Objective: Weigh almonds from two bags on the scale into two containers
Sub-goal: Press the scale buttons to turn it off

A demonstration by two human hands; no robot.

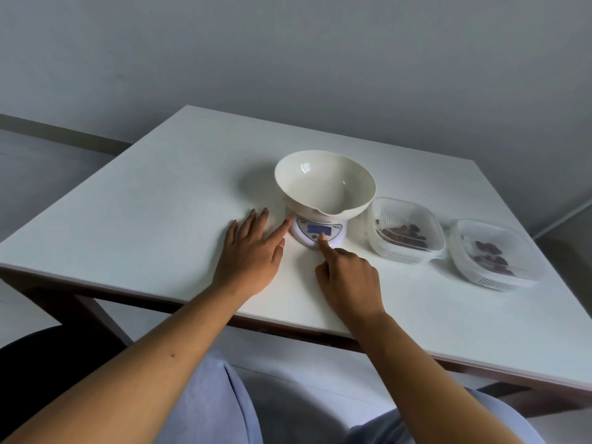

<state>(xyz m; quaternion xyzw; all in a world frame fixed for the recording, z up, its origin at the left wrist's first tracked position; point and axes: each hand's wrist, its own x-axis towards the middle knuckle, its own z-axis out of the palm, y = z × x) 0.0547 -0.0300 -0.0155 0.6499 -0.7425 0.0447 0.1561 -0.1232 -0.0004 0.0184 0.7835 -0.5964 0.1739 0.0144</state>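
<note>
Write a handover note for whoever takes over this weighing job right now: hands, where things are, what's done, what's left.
Left hand: flat on the table, index fingertip against the scale; holds nothing.
Right hand: index finger on a button below the scale's lit display, other fingers curled.
Things: the bowl sits empty on the scale. The inner container and the outer container stand to the scale's right, each holding some almonds. No bags in view.
Done: both containers appear filled.
Left: probably only zeroing or switching off the scale; its reading is too small to tell.
</note>
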